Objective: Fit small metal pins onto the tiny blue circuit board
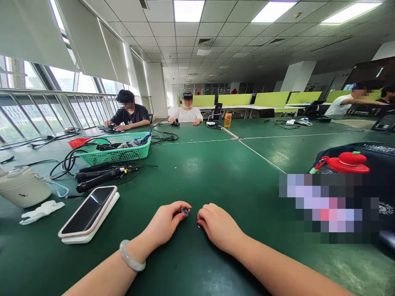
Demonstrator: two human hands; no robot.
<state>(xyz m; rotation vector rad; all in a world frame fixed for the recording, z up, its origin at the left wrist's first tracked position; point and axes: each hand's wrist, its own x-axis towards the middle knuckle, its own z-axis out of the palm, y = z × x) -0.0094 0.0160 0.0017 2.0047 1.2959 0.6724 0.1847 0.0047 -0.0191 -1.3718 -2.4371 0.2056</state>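
My left hand (168,218), with a pale bangle (132,255) on its wrist, is closed in a pinch just above the green table (191,174). Between its thumb and fingers sits a small dark, partly clear piece (184,211), too small to name. My right hand (217,226) rests beside it on the table, fingers curled in. Something tiny and dark with a light spot (198,225) shows at its fingertips, but I cannot make out what it is. A narrow gap separates the two hands.
Left of my hands lie a phone (89,211) on a white box, black cables and handles (98,176), a cream jug (24,187) and a green basket (115,156). A dark bag (378,172) with a red-capped bottle (348,162) stands right. Two people sit across the table.
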